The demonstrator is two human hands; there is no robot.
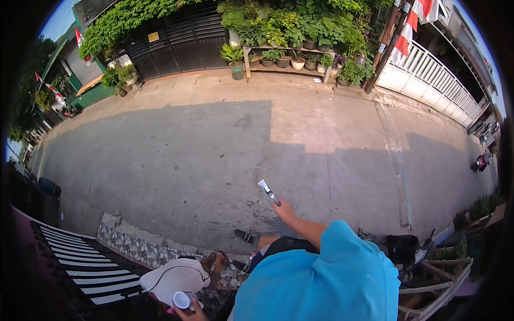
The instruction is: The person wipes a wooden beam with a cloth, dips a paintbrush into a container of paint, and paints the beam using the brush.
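Note:
Out over the grey pavement, my right hand point(284, 209) is closed around the handle of a paintbrush point(267, 190). The brush points up and left, with a pale, whitish tip that touches nothing I can make out. At the bottom edge, my left hand point(194, 312) grips a small white cup point(181, 300), tilted so its round mouth faces the camera. Part of that hand is cut off by the frame, and what the cup holds is unclear. My bright blue shirt point(321, 281) fills the lower middle.
Close on the left, a person in a white shirt point(176, 278) is crouched by a pebbled strip point(134, 243). A striped metal fence point(88, 257) runs beside it. Wooden framing point(439, 283) stands at lower right. Potted plants point(297, 63) and a dark gate point(176, 51) line the far roadside.

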